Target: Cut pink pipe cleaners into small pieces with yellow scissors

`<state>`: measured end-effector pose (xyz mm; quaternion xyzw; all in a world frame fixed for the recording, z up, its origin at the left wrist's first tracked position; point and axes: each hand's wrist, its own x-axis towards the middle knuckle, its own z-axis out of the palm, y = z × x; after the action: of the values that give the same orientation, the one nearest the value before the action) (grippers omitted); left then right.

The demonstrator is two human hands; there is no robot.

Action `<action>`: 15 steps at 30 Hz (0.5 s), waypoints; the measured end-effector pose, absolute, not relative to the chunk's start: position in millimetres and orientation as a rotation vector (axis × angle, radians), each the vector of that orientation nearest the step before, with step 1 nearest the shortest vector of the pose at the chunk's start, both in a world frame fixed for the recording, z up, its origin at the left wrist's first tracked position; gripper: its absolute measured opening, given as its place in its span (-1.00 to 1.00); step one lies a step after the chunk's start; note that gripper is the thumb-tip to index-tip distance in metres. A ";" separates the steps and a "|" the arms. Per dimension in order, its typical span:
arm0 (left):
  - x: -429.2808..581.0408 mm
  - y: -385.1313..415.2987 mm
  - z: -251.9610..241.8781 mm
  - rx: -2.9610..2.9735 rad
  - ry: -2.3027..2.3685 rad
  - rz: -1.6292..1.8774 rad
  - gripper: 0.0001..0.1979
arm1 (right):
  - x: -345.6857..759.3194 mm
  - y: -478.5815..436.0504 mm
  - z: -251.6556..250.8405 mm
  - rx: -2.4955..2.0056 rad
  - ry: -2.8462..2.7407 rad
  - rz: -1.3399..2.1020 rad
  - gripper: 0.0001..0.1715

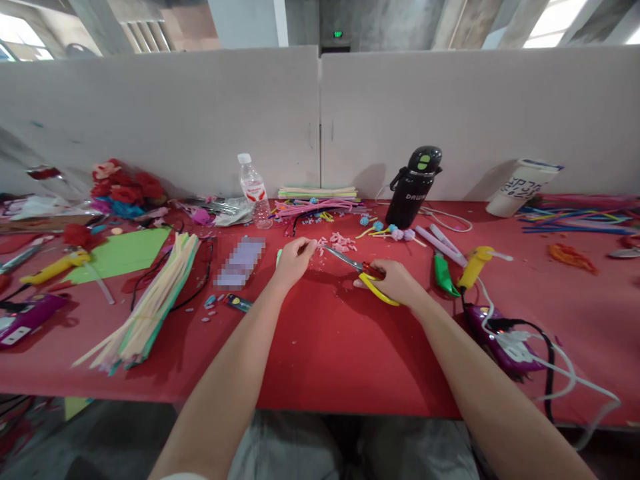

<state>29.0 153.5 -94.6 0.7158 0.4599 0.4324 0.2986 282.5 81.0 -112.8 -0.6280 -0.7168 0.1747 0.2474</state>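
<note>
My right hand grips a pair of scissors with yellow and red handles. Its blades point left, and the tips come close to the fingertips of my left hand. Thumb and fingers of the left hand are pinched together; what they hold is too small to make out, with pink showing right beside them. Small pink cut pieces lie in a loose heap on the red tabletop, just beyond the blades. Something pale green shows partly behind my left hand.
Left of my arms lie a bundle of pale fuzzy stems and a blurred-out lilac rectangle. A water bottle and black flask stand behind. On the right are a yellow glue gun and a purple power strip with cables.
</note>
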 end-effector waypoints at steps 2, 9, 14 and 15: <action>29.3 154.1 -95.9 1.896 1.224 1.143 -0.65 | 281.8 80.6 -112.0 -1.712 -1.951 0.487 -0.42; 32.2 149.2 -90.4 1.901 1.251 1.107 -0.64 | 280.6 79.7 -109.7 -1.708 -1.930 0.521 -0.44; 33.6 147.2 -87.9 1.895 1.267 1.078 -0.64 | 280.1 80.2 -111.3 -1.705 -1.946 0.500 -0.43; 33.7 147.3 -88.3 1.893 1.269 1.076 -0.64 | 280.0 80.1 -111.3 -1.704 -1.946 0.494 -0.42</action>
<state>33.7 147.3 -88.3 0.7151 0.4794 0.4064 0.3060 280.0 80.1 -111.3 -0.6264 -0.7152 0.1815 0.2514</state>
